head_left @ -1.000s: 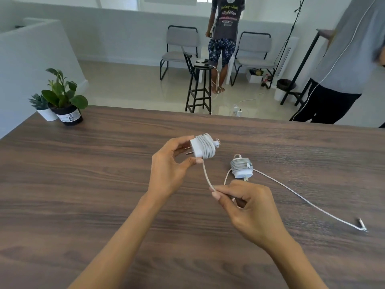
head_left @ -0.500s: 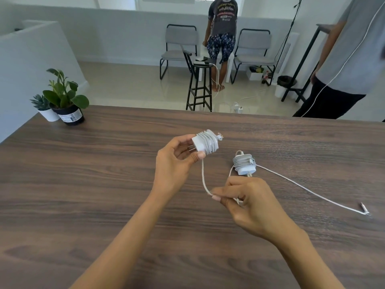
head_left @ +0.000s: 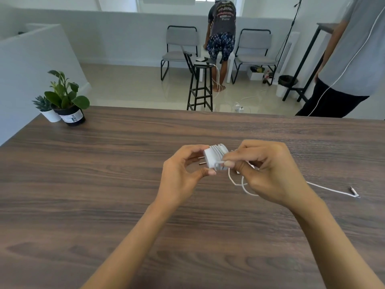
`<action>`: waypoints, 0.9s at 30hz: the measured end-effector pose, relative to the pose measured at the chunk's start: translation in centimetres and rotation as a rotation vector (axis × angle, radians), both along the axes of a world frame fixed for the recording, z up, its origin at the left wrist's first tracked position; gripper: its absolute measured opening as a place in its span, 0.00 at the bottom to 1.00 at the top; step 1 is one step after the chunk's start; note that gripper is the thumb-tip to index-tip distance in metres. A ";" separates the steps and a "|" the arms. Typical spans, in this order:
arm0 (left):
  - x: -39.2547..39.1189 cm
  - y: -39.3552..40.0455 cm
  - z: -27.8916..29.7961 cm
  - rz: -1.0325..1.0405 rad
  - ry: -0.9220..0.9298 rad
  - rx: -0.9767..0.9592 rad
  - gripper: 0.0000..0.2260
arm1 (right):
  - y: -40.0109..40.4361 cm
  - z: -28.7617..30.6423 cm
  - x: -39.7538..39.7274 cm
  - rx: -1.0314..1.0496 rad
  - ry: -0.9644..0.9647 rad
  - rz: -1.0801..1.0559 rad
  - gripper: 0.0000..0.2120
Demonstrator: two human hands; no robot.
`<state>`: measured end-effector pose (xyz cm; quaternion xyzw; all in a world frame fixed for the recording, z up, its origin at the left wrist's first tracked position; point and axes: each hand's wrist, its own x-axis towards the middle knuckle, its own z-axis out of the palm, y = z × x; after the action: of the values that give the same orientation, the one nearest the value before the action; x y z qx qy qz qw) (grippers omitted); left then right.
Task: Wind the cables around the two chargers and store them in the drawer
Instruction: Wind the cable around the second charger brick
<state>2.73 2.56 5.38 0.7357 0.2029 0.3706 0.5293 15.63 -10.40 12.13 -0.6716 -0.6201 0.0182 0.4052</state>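
White charger with cable coiled around, two metal pins facing left, left hand pinching charger, right hand pinching cable beside charger, above wooden table

Above the dark wood-grain surface, the left hand holds a white cable-wrapped charger; the right hand pinches its thin white cable.

No legible text; pot label and shirt print too blurred.
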 end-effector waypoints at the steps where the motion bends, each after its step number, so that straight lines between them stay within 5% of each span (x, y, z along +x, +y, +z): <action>1: 0.0 -0.3 0.2 -0.012 0.020 0.075 0.22 | 0.2 0.2 0.2 -0.002 -0.003 -0.008 0.04; 8: -0.8 -2.4 0.8 -0.132 0.032 -0.004 0.23 | 1.4 0.4 1.9 0.034 0.048 -0.100 0.03; 16: -1.4 -3.0 1.5 -0.175 -0.015 -0.128 0.24 | 2.1 -1.7 3.8 -0.009 0.476 -0.074 0.04; 21: -2.0 -3.7 2.2 -0.198 -0.125 -0.140 0.23 | 2.3 -3.9 5.4 -0.009 0.652 -0.173 0.09; 27: -2.4 -2.3 4.5 -0.096 -0.352 -0.195 0.20 | 1.8 -7.2 3.6 -0.100 0.744 -0.265 0.04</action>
<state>0.32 0.30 9.87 0.6137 0.1068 0.4464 0.6424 19.28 -8.55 4.90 -0.7121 -0.3373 0.2381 0.5679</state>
